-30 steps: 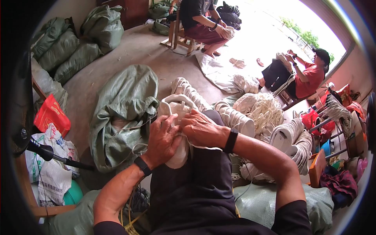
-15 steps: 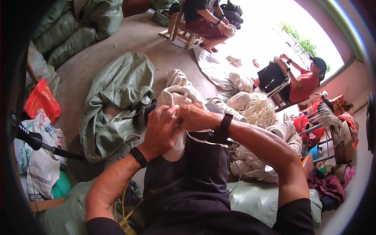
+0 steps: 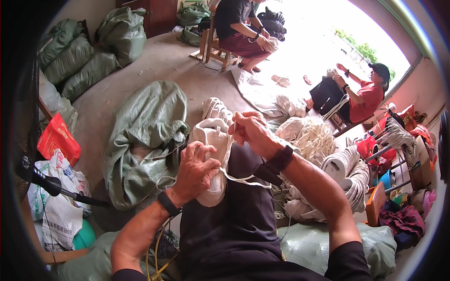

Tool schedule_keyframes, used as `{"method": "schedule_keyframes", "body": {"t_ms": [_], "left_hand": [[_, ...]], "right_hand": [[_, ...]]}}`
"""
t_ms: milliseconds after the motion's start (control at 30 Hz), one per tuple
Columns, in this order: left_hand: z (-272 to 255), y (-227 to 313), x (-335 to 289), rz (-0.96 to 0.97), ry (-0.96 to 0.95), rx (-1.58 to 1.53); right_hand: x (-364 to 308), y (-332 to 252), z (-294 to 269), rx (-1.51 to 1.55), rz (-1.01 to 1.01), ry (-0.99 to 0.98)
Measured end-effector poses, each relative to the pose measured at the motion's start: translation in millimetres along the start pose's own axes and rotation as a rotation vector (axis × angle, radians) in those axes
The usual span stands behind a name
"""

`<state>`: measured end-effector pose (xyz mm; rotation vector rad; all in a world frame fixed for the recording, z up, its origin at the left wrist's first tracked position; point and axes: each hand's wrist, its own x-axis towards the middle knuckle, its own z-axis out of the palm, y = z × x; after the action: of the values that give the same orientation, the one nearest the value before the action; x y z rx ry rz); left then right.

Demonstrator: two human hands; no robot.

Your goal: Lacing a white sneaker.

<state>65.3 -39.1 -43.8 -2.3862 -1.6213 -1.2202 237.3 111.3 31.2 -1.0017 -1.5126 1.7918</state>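
A white sneaker (image 3: 211, 140) rests on my lap, toe pointing away from me. My left hand (image 3: 197, 171) grips its side and heel, fingers over the tongue area. My right hand (image 3: 251, 129) pinches a white shoelace (image 3: 243, 180) near the shoe's top; the lace loops down across my dark trousers. Both wrists wear black bands. Another white shoe (image 3: 215, 108) lies just beyond the held one.
A green woven sack (image 3: 140, 136) lies open on the floor to my left. White shoes and bundles of white laces (image 3: 314, 138) pile to my right. Two other people sit further off, one on a wooden chair (image 3: 213, 49). More green sacks (image 3: 75, 61) line the far left.
My right hand has pulled the lace further out, so it now trails in a longer loop over my lap. The shoe has tilted a little toward the left.
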Motion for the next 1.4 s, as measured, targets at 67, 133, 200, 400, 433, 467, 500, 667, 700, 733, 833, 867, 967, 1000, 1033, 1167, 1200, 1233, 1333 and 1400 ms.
{"method": "schedule_keyframes", "body": {"t_ms": [67, 133, 200, 400, 433, 467, 500, 667, 700, 733, 833, 867, 967, 1000, 1033, 1167, 1200, 1233, 1333, 1400], "left_hand": [[-2.3, 0.3, 3.8, -0.006, -0.040, -0.015], [-4.5, 0.1, 6.4, -0.006, -0.055, -0.024], [-7.3, -0.8, 7.2, -0.016, -0.073, -0.035], [-6.9, -1.3, 3.2, -0.006, -0.069, -0.051], [-5.0, 0.1, 1.5, 0.024, -0.046, 0.009], [-3.4, 0.2, 1.1, 0.059, -0.023, 0.072], [-1.8, 0.1, 0.8, 0.058, -0.019, 0.072], [1.2, -3.0, 0.1, 0.080, 0.015, -0.047], [0.7, -3.9, 0.5, 0.079, 0.015, -0.047], [0.2, -4.4, 0.8, 0.065, -0.011, -0.079], [-1.6, -3.9, 1.9, 0.047, -0.039, -0.103], [-2.4, -3.3, 2.3, 0.047, -0.048, -0.090], [-4.6, -1.6, 3.3, 0.017, -0.085, -0.085], [-4.9, -0.7, 3.2, 0.017, -0.086, -0.085], [-5.3, -0.3, 3.2, 0.021, -0.070, -0.087], [-5.2, -0.4, 4.2, 0.033, -0.060, -0.057], [-5.1, -0.5, 4.2, 0.034, -0.054, -0.061], [-4.9, -0.6, 4.0, 0.032, -0.052, -0.062], [-3.5, 0.3, 3.1, 0.028, -0.037, -0.058], [-1.2, 1.9, 3.4, 0.027, -0.026, -0.054]], "right_hand": [[2.0, -8.4, -3.9, -0.013, -0.016, 0.059], [5.1, -21.5, -9.2, -0.020, -0.057, 0.203], [6.8, -42.9, -22.1, 0.071, -0.172, 0.215], [6.7, -145.1, -91.6, -0.257, -0.549, 0.370], [2.2, -175.8, -109.0, -0.208, -0.459, 0.405], [0.9, -193.6, -121.3, -0.208, -0.599, 0.445], [-2.2, -216.4, -135.5, -0.240, -0.774, 0.416], [-56.3, -344.1, -209.9, -0.751, -0.909, 0.752], [-69.6, -368.8, -222.2, -0.942, -0.866, 0.753], [-83.0, -391.2, -233.6, -1.145, -0.965, 0.865], [-118.0, -444.5, -256.9, -1.818, -1.069, 1.010], [-135.3, -453.0, -263.5, -1.830, -1.081, 1.003], [-172.6, -445.7, -282.1, -1.691, -0.877, 1.148], [-183.1, -439.1, -287.1, -1.660, -0.793, 1.187], [-194.9, -432.6, -291.4, -1.641, -0.718, 1.221], [-229.7, -406.7, -307.2, -1.670, -0.561, 1.266], [-235.6, -402.0, -310.7, -1.678, -0.535, 1.268], [-241.4, -398.9, -313.8, -1.684, -0.511, 1.279], [-254.7, -392.9, -322.3, -1.702, -0.461, 1.290], [-262.7, -389.7, -327.0, -1.713, -0.433, 1.293]]}}
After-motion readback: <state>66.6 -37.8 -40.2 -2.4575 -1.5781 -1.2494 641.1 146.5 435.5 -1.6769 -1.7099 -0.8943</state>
